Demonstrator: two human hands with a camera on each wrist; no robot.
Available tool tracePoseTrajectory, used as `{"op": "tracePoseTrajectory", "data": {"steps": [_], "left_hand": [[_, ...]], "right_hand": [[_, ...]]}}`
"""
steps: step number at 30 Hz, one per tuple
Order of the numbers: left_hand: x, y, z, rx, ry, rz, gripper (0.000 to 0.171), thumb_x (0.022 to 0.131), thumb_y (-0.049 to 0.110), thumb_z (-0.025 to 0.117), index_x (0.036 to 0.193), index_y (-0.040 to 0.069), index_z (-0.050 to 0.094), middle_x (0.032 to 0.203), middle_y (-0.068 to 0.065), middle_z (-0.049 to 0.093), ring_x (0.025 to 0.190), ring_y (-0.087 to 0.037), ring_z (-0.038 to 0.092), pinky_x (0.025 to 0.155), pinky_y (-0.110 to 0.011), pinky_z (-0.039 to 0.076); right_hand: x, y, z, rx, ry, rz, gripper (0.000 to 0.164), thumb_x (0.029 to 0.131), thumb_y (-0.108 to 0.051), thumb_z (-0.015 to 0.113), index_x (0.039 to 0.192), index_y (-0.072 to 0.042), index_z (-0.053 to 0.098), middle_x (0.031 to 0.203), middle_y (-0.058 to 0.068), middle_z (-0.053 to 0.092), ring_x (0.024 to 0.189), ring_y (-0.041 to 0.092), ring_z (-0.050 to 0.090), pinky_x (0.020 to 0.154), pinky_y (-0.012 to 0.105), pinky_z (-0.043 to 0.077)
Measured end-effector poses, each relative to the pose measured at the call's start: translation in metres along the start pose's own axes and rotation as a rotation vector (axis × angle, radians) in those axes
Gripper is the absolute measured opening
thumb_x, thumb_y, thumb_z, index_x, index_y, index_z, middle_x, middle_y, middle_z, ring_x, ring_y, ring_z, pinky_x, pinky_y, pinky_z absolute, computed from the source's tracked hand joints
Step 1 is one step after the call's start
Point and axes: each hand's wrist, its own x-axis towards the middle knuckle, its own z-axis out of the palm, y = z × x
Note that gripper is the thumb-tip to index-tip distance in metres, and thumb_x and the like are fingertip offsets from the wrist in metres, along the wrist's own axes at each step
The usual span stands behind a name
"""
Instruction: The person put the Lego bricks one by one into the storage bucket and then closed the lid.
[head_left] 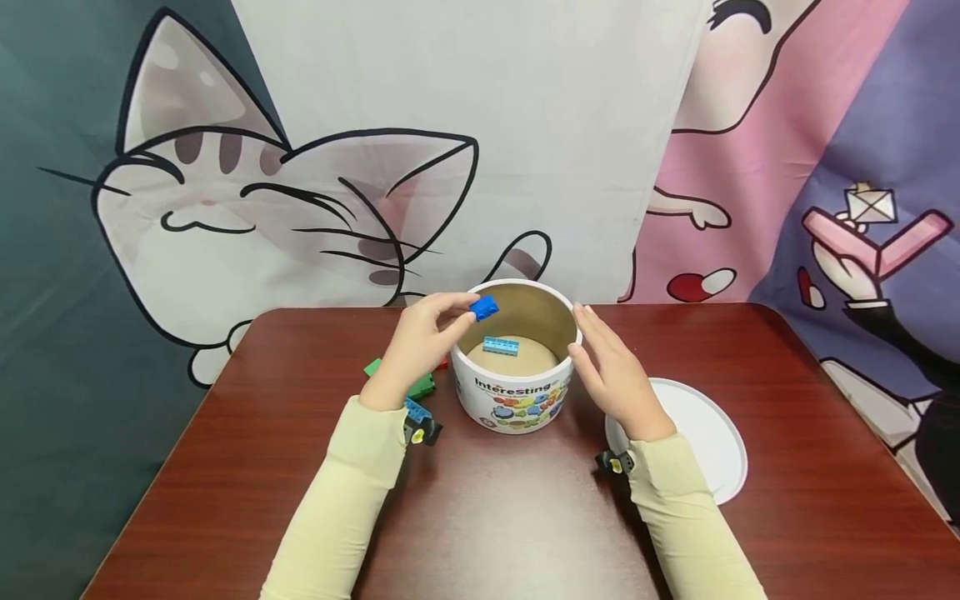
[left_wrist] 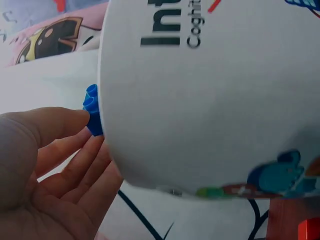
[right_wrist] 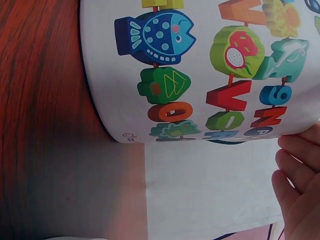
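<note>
A white round tub (head_left: pixel 513 408) with printed pictures stands open on the table. Over its left rim, my left hand (head_left: pixel 431 333) pinches a dark blue toy brick (head_left: pixel 484 307) between thumb and fingers; the brick's studs show in the left wrist view (left_wrist: pixel 93 110). Inside the tub, a light blue brick (head_left: pixel 501 346) lies on the bottom. With fingers straight, my right hand (head_left: pixel 617 377) rests against the tub's right side near the rim, and in the right wrist view its fingertips (right_wrist: pixel 295 150) meet the wall.
Left of the tub lie green bricks (head_left: pixel 422 386), a blue brick (head_left: pixel 417 410) and a bit of red (head_left: pixel 443 363), partly hidden by the left hand and wrist. A white round lid (head_left: pixel 712 442) lies at the right under the right forearm. A printed cloth (head_left: pixel 525 125) hangs behind the table.
</note>
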Motion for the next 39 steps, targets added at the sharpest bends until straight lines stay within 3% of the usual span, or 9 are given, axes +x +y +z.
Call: {"op": "tracePoseTrajectory", "data": {"steps": [6,11,16,19,27,34,39], "left_hand": [[0.009,0.007,0.014,0.103,-0.042,0.042,0.029,0.098,0.014,0.068,0.125,0.005,0.071,0.119,-0.013,0.069,0.105,-0.023,0.069,0.091,-0.032,0.056],[0.019,0.012,0.028,0.207,-0.122,0.055,0.028,0.099,0.015,0.068,0.125,0.005,0.071,0.119,-0.011,0.07,0.102,-0.021,0.068,0.091,-0.033,0.056],[0.029,0.018,0.039,0.317,-0.197,0.082,0.03,0.099,0.017,0.067,0.126,0.004,0.071,0.121,-0.01,0.07,0.109,-0.021,0.065,0.096,-0.036,0.053],[0.032,0.02,0.043,0.344,-0.201,0.11,0.029,0.1,0.015,0.065,0.127,0.006,0.071,0.123,-0.009,0.07,0.115,-0.021,0.064,0.1,-0.036,0.05],[0.021,0.021,0.036,0.24,-0.049,0.136,0.027,0.101,0.012,0.061,0.125,0.009,0.072,0.126,-0.007,0.069,0.12,-0.021,0.062,0.103,-0.036,0.049],[0.002,0.015,0.014,0.128,0.118,0.198,0.025,0.099,0.008,0.061,0.12,0.008,0.074,0.113,-0.008,0.072,0.099,-0.02,0.068,0.087,-0.036,0.057],[-0.011,0.006,-0.003,0.172,0.186,0.174,0.022,0.1,0.012,0.063,0.119,0.009,0.075,0.109,-0.006,0.073,0.098,-0.019,0.067,0.082,-0.036,0.057]], "right_hand": [[0.001,-0.001,0.001,0.001,0.003,0.002,0.058,0.105,-0.029,0.054,0.155,-0.006,0.039,0.159,0.012,0.039,0.147,0.032,0.035,0.119,0.049,0.029],[0.001,0.001,0.001,0.005,0.009,0.009,0.058,0.105,-0.029,0.054,0.156,-0.006,0.039,0.158,0.015,0.04,0.147,0.033,0.035,0.118,0.052,0.03],[0.0,0.001,0.0,0.008,0.01,0.022,0.059,0.105,-0.031,0.054,0.156,-0.006,0.039,0.159,0.014,0.039,0.147,0.034,0.035,0.118,0.052,0.03],[0.001,0.002,0.0,0.005,0.009,0.016,0.059,0.104,-0.029,0.055,0.156,-0.006,0.039,0.159,0.013,0.039,0.147,0.035,0.035,0.118,0.052,0.03],[0.001,0.002,0.002,0.016,0.015,-0.008,0.057,0.104,-0.026,0.055,0.155,-0.004,0.04,0.158,0.016,0.041,0.147,0.033,0.035,0.119,0.048,0.029],[0.001,0.002,0.003,0.017,0.018,-0.003,0.057,0.104,-0.025,0.056,0.155,-0.005,0.04,0.159,0.014,0.04,0.147,0.033,0.035,0.119,0.05,0.028],[0.001,0.0,0.002,0.013,0.015,0.0,0.057,0.104,-0.025,0.055,0.155,-0.005,0.04,0.158,0.014,0.041,0.147,0.032,0.035,0.118,0.052,0.03]]}}
